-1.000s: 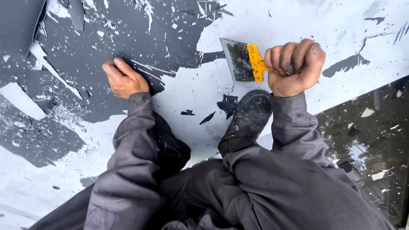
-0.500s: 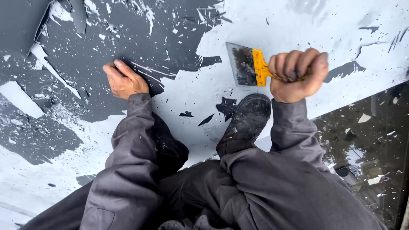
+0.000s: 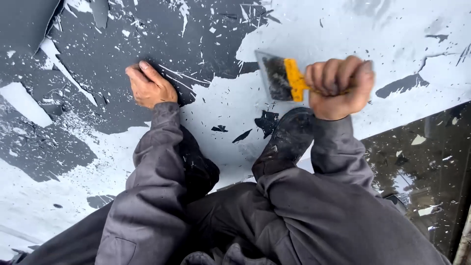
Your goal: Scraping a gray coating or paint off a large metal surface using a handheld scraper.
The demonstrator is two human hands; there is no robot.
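Dark panel (image 3: 122, 44) under patchy white film (image 3: 343, 29), flakes scattered. Scraper (image 3: 282, 78): yellow handle clenched in right hand (image 3: 339, 88), fist tight, steel blade jutting left of the knuckles, flat to the film. Left hand (image 3: 148, 86) well apart, palm pressed down, fingers curled. Black shoe (image 3: 289, 135) just below the fist.

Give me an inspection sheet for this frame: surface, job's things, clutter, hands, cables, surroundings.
Surface: dark panel partly covered by a white coating, scraped off in patches.
Job's things: scraper with a yellow handle and a wide, dirty blade.
Clutter: white flakes and strips across the dark area; dark chips on the white.
Hands: left hand pressed flat on the panel; right hand fisted around the scraper handle.
Cables: nothing seen.
Surroundings: glossy dark surface at right, speckled with flakes; dark shoe planted on the coating.
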